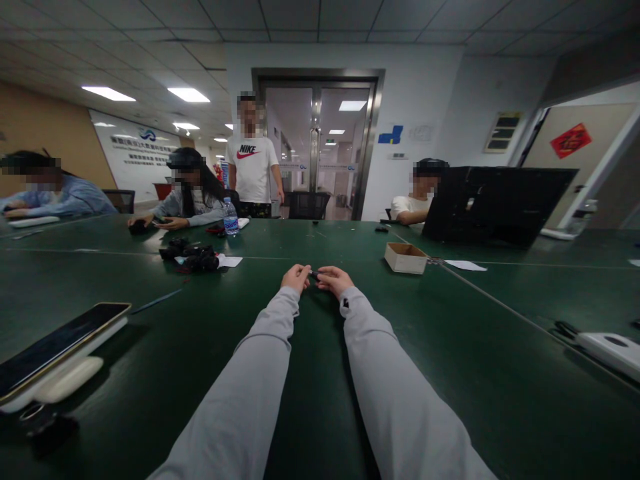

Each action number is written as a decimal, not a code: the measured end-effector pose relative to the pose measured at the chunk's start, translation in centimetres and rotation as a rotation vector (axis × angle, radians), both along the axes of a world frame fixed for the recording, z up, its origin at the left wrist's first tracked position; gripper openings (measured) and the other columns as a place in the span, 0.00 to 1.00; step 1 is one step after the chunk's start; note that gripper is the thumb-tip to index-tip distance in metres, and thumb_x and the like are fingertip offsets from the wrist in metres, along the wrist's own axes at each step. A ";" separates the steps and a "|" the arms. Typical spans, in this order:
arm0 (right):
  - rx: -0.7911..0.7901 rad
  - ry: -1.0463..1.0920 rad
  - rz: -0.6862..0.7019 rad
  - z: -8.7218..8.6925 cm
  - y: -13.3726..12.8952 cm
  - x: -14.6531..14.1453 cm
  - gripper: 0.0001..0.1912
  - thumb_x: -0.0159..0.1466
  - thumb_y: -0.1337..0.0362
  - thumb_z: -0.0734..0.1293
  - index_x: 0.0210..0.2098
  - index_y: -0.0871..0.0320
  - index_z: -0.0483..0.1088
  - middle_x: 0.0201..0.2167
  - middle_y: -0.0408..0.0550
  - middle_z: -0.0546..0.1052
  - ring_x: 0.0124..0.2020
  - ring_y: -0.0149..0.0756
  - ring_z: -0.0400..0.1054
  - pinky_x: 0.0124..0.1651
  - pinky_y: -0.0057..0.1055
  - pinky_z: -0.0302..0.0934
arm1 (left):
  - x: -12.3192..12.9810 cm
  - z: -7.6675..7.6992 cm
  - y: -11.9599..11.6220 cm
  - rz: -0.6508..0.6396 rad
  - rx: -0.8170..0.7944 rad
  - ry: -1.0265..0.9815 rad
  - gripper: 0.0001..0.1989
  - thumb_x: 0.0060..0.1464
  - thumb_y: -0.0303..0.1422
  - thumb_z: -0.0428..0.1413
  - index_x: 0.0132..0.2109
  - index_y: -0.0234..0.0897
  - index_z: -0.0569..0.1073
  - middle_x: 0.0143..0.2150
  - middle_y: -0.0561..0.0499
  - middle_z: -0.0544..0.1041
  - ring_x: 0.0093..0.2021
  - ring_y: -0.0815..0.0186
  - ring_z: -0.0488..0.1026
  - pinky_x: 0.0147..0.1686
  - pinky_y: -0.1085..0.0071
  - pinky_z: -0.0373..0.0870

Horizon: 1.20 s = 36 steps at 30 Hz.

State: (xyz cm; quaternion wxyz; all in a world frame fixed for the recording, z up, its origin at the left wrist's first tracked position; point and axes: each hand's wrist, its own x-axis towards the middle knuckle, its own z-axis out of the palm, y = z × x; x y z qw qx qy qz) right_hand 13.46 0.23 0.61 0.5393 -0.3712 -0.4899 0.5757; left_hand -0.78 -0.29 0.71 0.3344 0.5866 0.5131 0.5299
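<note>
Both my arms, in grey sleeves, reach forward over the dark green table [200, 347]. Between my fingertips is a small dark object [314, 274], too small to make out. My left hand [297, 277] pinches its left end, with the fingers closed. On the other side my right hand [335, 280] has its fingers closed round the right end. The two hands are close together, a little above the tabletop or resting on it; which one I cannot tell.
An open box [406, 259] and a black monitor [500, 205] stand to the right. Black devices [190, 256] and a water bottle [231, 217] are at left. A phone [60, 343] lies near left. Several people are across the table.
</note>
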 end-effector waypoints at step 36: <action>-0.109 -0.445 -0.042 5.1 -12.6 17.2 0.15 0.48 0.65 0.71 0.32 0.61 0.64 0.30 0.52 0.74 0.22 0.35 0.71 0.23 0.27 0.68 | -18.5 12.4 -17.4 -0.122 -0.376 1.234 0.22 0.38 0.49 0.52 0.39 0.42 0.72 0.35 0.49 0.75 0.36 0.61 0.70 0.34 0.72 0.60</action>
